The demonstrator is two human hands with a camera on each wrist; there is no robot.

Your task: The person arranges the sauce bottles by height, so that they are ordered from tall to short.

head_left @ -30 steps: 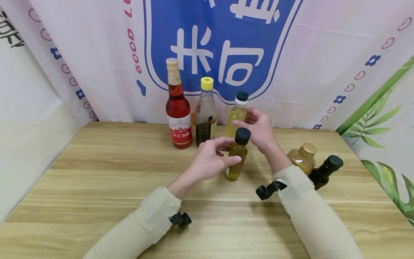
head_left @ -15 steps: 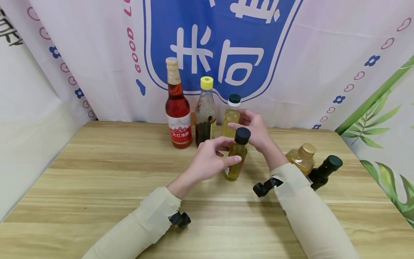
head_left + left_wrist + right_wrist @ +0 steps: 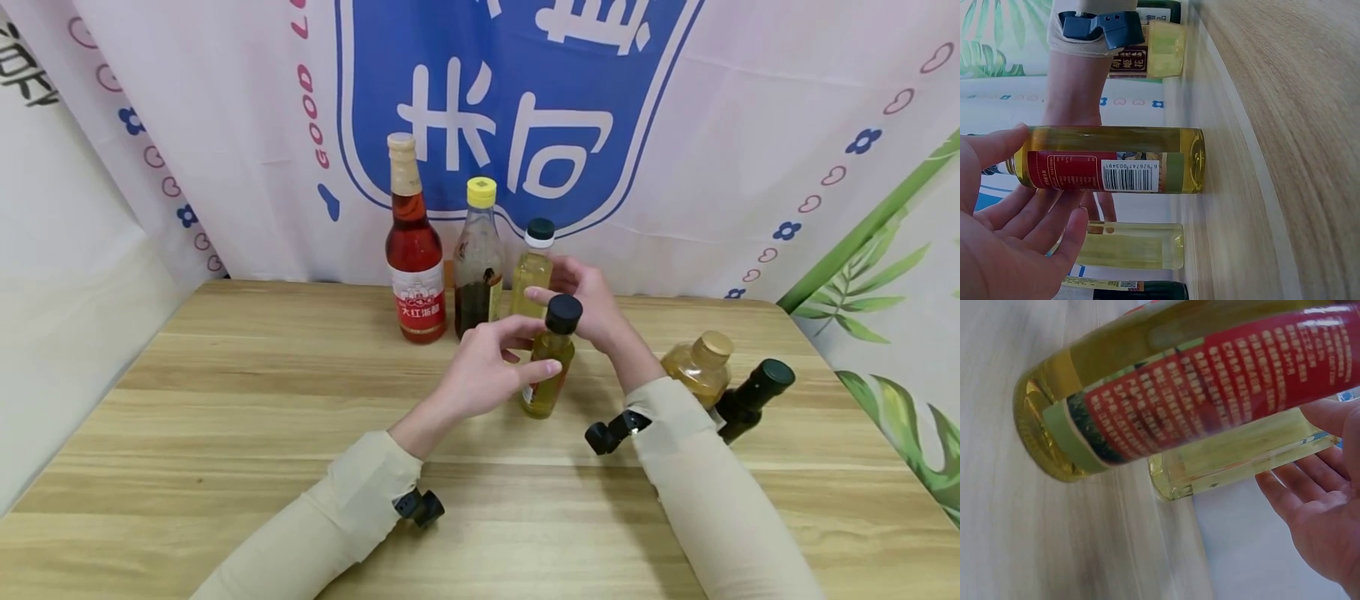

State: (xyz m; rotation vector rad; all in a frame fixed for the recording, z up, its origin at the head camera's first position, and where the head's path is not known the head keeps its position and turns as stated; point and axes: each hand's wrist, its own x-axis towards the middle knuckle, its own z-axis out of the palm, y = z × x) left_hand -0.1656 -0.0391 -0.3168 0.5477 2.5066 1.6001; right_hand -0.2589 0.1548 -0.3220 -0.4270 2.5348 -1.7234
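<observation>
Near the table's middle, my left hand [image 3: 486, 367] holds a slim bottle of golden oil [image 3: 551, 379] with a black cap, thumb at one side and fingers at the other. Its red label and barcode face the left wrist view. Just behind, my right hand [image 3: 588, 302] holds a paler yellow oil bottle [image 3: 531, 279] with a dark green cap. In the right wrist view the right thumb and fingers lie on either side of this pale bottle [image 3: 1229, 456]. Beside it stand a yellow-capped bottle [image 3: 478, 258] of dark liquid and a tall red vinegar bottle [image 3: 415, 250].
Right of my right forearm stand an amber bottle [image 3: 699, 367] with a tan cap and a dark green bottle [image 3: 750, 396]. A printed curtain [image 3: 255, 167] hangs behind the wooden table [image 3: 225, 433]. Small black cameras are strapped to both wrists.
My right hand has shifted left with the pale oil bottle, bringing it closer to the yellow-capped bottle. My left hand and its bottle stay in place.
</observation>
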